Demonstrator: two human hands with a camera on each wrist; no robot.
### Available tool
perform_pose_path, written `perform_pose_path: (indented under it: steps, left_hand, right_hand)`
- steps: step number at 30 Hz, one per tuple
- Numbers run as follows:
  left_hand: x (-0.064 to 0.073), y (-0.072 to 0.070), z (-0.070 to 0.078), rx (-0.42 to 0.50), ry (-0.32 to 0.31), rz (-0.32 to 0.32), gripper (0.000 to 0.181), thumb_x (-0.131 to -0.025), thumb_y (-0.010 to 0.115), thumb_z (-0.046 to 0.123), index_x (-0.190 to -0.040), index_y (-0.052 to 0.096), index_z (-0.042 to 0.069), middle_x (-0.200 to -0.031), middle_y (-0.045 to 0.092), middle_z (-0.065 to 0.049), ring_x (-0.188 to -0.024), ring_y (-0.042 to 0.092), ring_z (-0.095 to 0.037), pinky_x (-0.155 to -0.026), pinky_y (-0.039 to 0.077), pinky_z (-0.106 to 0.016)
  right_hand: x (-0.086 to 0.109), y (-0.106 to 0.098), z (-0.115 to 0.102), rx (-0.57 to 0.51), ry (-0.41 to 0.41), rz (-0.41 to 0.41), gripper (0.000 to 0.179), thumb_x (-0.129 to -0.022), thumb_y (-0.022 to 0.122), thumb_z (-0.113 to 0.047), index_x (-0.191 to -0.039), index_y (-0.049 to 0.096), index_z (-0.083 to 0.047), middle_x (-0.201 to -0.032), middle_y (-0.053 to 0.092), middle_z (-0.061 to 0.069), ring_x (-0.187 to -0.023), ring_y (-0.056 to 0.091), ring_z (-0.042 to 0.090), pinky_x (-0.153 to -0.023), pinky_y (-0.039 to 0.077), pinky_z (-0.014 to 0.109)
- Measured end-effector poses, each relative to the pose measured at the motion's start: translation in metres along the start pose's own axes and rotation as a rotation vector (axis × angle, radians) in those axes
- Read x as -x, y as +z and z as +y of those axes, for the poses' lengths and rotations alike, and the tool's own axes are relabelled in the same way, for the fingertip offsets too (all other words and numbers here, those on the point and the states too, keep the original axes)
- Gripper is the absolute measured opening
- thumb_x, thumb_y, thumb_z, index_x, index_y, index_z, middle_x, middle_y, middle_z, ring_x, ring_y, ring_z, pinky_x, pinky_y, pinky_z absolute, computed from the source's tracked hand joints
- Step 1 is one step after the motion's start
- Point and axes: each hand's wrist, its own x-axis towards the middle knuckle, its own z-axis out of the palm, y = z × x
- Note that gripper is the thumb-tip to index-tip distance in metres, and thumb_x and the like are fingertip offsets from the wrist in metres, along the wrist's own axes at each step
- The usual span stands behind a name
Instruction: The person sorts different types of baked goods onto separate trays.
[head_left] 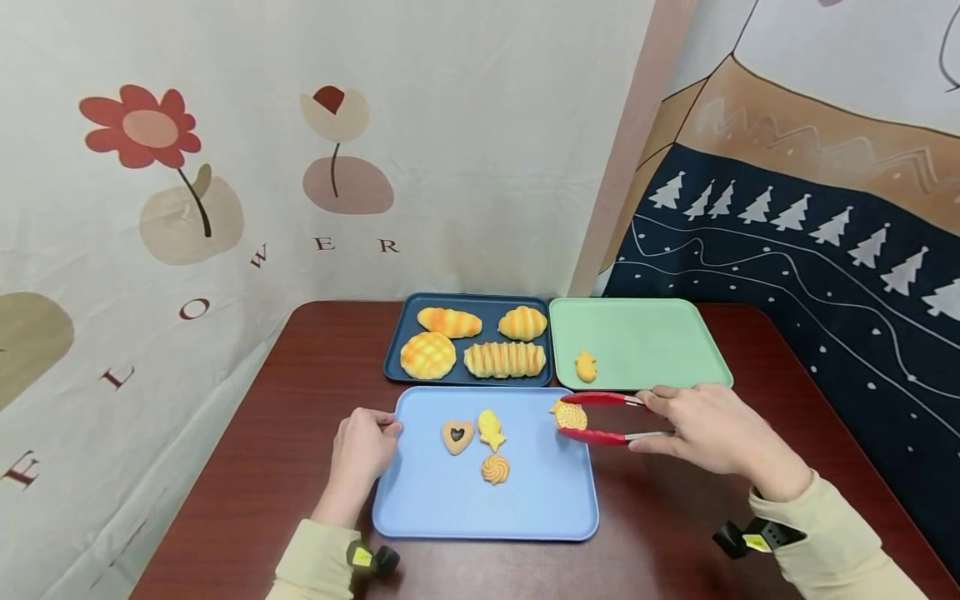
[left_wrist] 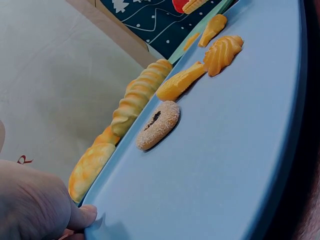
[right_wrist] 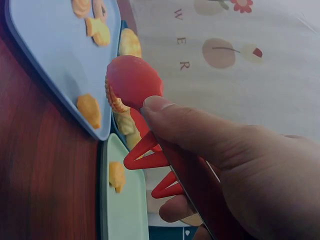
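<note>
In the head view my right hand (head_left: 708, 425) grips red-tipped tongs (head_left: 603, 437). Between the tong tips is a yellow textured cookie (head_left: 572, 417), held over the right rear part of the light blue tray (head_left: 540, 508). My left hand (head_left: 365, 446) pinches that tray's left rim, thumb on top. On the tray lie a heart cookie (head_left: 457, 436) with a dark centre, a yellow fish cookie (head_left: 491, 430) and a round swirl cookie (head_left: 495, 468). Another small yellow cookie (right_wrist: 89, 110) lies near the tray's corner in the right wrist view, mostly hidden from the head by the held one.
Behind stands a dark blue tray (head_left: 393, 350) with several toy breads, among them a ridged loaf (head_left: 504, 360) and a round bun (head_left: 427, 356). A green tray (head_left: 637, 333) beside it bears one small yellow cookie (head_left: 586, 366). Printed cloth hangs behind the brown table (head_left: 300, 375).
</note>
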Motion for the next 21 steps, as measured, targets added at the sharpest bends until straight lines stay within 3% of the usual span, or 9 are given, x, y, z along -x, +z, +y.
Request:
perform_pose_path:
  steps: [7,13,18,21]
  left_hand:
    - [0.001,-0.001,0.001,0.005,-0.010,-0.006,0.023,-0.097,0.075,0.015,-0.113,0.081,-0.001,-0.111,0.076,-0.021,-0.103,0.070,-0.040,-0.082,0.056,-0.053]
    - [0.001,-0.001,0.001,0.010,-0.020,-0.008,0.023,-0.098,0.075,0.015,-0.113,0.081,0.000,-0.111,0.076,-0.020,-0.100,0.070,-0.038,-0.079,0.056,-0.052]
    - [0.001,0.000,0.000,0.004,-0.009,-0.002,0.021,-0.097,0.075,0.015,-0.111,0.082,0.001,-0.108,0.077,-0.018,-0.100,0.071,-0.040,-0.080,0.056,-0.053]
    - [0.000,-0.001,-0.001,0.002,-0.017,-0.003,0.019,-0.096,0.077,0.017,-0.107,0.082,0.002,-0.099,0.077,-0.015,-0.092,0.071,-0.037,-0.076,0.055,-0.051]
  right_hand:
    - [-0.001,0.000,0.015,0.016,0.027,0.037,0.073,-0.089,0.067,-0.075,-0.124,0.078,-0.012,-0.103,0.074,-0.004,-0.066,0.056,0.003,-0.062,0.052,0.032]
    - [-0.001,-0.001,0.029,0.028,0.056,0.039,0.075,-0.091,0.067,-0.073,-0.127,0.076,-0.009,-0.110,0.075,0.005,-0.065,0.056,0.006,-0.059,0.050,0.033]
    - [0.000,0.002,0.039,0.032,0.071,0.037,0.078,-0.092,0.066,-0.073,-0.130,0.075,-0.005,-0.118,0.075,0.012,-0.075,0.065,0.015,-0.064,0.054,0.038]
    - [0.000,0.004,0.046,0.029,0.081,0.042,0.077,-0.092,0.067,-0.071,-0.130,0.074,-0.004,-0.121,0.074,0.015,-0.080,0.069,0.020,-0.067,0.056,0.042]
